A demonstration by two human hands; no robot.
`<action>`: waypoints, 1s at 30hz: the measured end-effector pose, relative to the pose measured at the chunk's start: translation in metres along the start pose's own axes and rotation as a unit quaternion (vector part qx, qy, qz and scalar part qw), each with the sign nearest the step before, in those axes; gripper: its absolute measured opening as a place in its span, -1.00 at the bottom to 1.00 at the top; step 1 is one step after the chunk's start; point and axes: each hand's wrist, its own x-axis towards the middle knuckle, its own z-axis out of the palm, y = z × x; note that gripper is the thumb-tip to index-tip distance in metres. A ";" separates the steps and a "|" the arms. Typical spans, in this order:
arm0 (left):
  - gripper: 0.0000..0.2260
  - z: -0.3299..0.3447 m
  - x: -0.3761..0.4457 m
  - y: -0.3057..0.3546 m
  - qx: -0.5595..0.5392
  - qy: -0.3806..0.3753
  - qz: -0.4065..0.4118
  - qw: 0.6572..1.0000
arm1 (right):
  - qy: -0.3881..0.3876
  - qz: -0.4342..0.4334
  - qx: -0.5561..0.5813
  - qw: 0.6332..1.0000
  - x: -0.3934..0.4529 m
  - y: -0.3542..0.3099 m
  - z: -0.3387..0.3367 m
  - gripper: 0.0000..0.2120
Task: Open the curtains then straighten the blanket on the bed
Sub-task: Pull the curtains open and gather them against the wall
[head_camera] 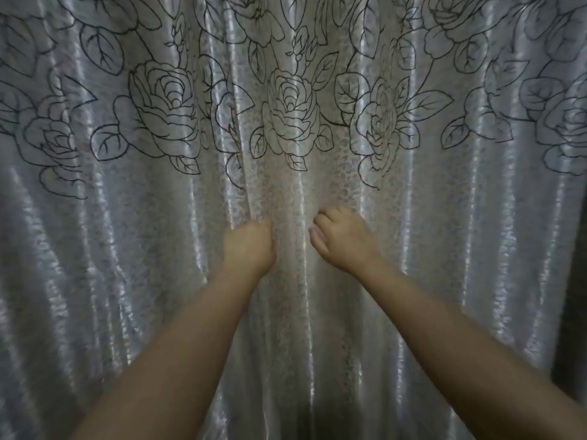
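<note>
Shiny silver-grey curtains [295, 173] printed with black-outlined roses fill the whole view, hanging drawn together in soft vertical folds. Both my bare arms reach forward to the middle. My left hand [249, 246] is curled into a fist against a fold, its fingers hidden in the cloth. A little to the right, my right hand [341, 239] has its fingers bent around another fold of the curtains. A narrow strip of cloth hangs between the two hands. The bed and the blanket are not in view.
A dark vertical strip [571, 328] shows at the right edge past the curtain, what it is cannot be told. Light glows faintly through the cloth at the centre.
</note>
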 end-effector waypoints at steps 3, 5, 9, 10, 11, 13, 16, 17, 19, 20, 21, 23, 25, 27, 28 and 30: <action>-0.77 0.021 -0.003 -0.016 -0.027 -0.029 -0.040 0.998 | -0.021 0.031 0.054 0.998 0.006 -0.011 0.035 -0.66; -0.77 0.035 -0.003 -0.028 -0.046 -0.016 -0.056 0.997 | -0.069 0.063 0.081 0.992 0.013 -0.025 0.059 -0.59; -0.73 0.057 0.020 -0.064 -0.029 -0.003 -0.077 0.997 | -0.083 0.176 0.200 0.960 0.047 -0.048 0.108 -0.39; -0.74 0.063 0.028 -0.074 -0.041 -0.012 -0.089 0.995 | -0.081 0.206 0.209 0.953 0.058 -0.055 0.123 -0.37; -0.75 0.065 0.035 -0.081 -0.068 -0.022 -0.107 0.992 | -0.075 0.235 0.206 0.947 0.065 -0.060 0.132 -0.38; -0.79 0.071 0.055 -0.097 -0.168 -0.026 -0.137 0.976 | -0.031 0.272 0.190 0.943 0.083 -0.065 0.153 -0.58; -0.78 0.080 0.082 -0.104 -0.328 0.015 -0.148 0.933 | 0.017 0.272 0.195 0.942 0.095 -0.055 0.166 -0.79; -0.83 0.083 0.091 -0.101 -0.368 0.042 -0.143 0.918 | 0.018 0.266 0.180 0.947 0.096 -0.046 0.168 -0.80; -0.89 0.089 0.110 -0.091 -0.416 0.067 -0.138 0.896 | 0.006 0.259 0.138 0.956 0.091 -0.029 0.165 -0.84; -0.80 0.096 0.120 -0.081 -0.439 0.066 -0.130 0.886 | 0.010 0.245 0.092 0.965 0.086 -0.021 0.161 -0.86; -0.71 0.102 0.131 -0.068 -0.459 0.065 -0.123 0.878 | 0.030 0.219 0.029 0.975 0.079 -0.010 0.156 -0.86; -0.53 0.110 0.144 -0.043 -0.476 0.077 -0.116 0.868 | 0.115 0.163 -0.087 0.976 0.061 0.009 0.145 -0.82; -0.46 0.117 0.155 -0.014 -0.485 0.099 -0.110 0.862 | 0.160 0.140 -0.171 0.962 0.042 0.030 0.132 -0.83; -0.42 0.121 0.168 0.018 -0.529 0.103 -0.117 0.834 | 0.186 0.155 -0.218 0.945 0.023 0.057 0.118 -0.92; -0.40 0.122 0.176 0.034 -0.562 0.095 -0.111 0.814 | 0.192 0.174 -0.227 0.939 0.014 0.070 0.111 -0.92; -0.34 0.123 0.189 0.066 -0.625 0.064 -0.064 0.775 | 0.173 0.232 -0.210 0.934 0.003 0.095 0.094 -0.89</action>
